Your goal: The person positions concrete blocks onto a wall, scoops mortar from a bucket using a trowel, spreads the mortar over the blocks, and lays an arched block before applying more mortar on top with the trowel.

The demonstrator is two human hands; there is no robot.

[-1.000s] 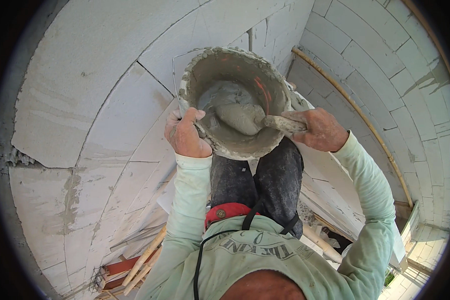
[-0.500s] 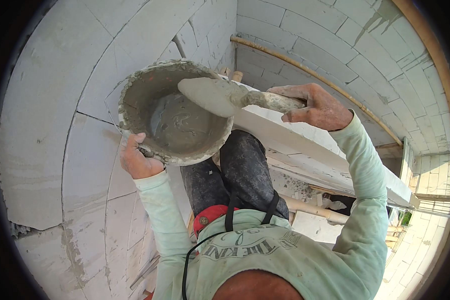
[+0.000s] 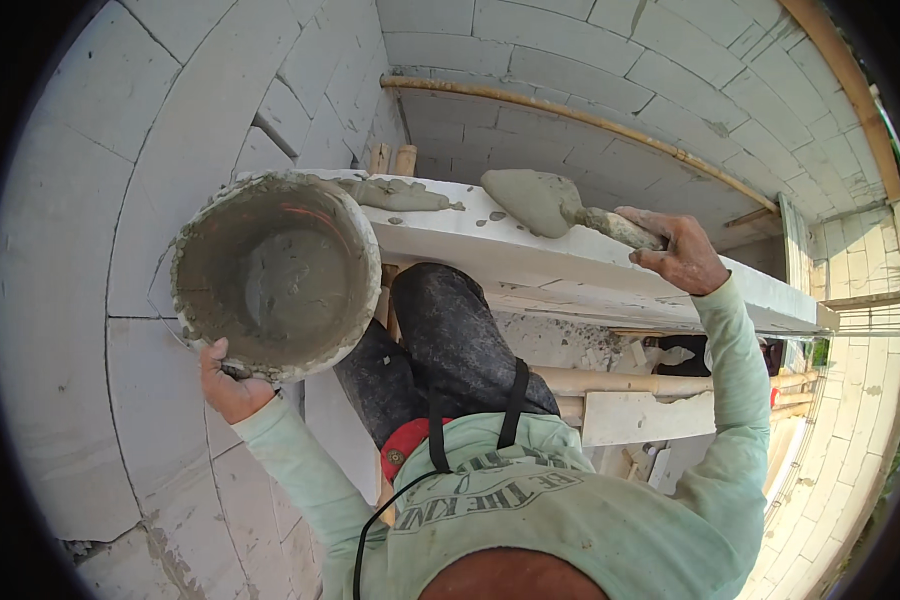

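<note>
My left hand (image 3: 234,384) grips the near rim of a round bucket (image 3: 354,330), crusted with grey mortar and tilted so its inside shows. Wet mortar (image 3: 288,284) coats its bottom and walls. My right hand (image 3: 682,250) is closed round the handle of a mortar-caked trowel (image 3: 536,200), whose blade is over the top of a white block ledge (image 3: 450,228). Whether the blade touches the ledge I cannot tell. A strip of fresh mortar (image 3: 402,195) lies on the ledge between the bucket and the trowel, with small splashes beside it.
A block wall (image 3: 80,300) rises close on my left, and another (image 3: 570,50) stands beyond the ledge. A bamboo pole (image 3: 570,110) runs along the far side. Below the ledge are more poles (image 3: 620,382), a pale board (image 3: 642,417) and rubble.
The trowel has moved from over the bucket to the right, above the ledge. The bucket has shifted left and slightly down with my left hand. A mortar strip now shows on the ledge.
</note>
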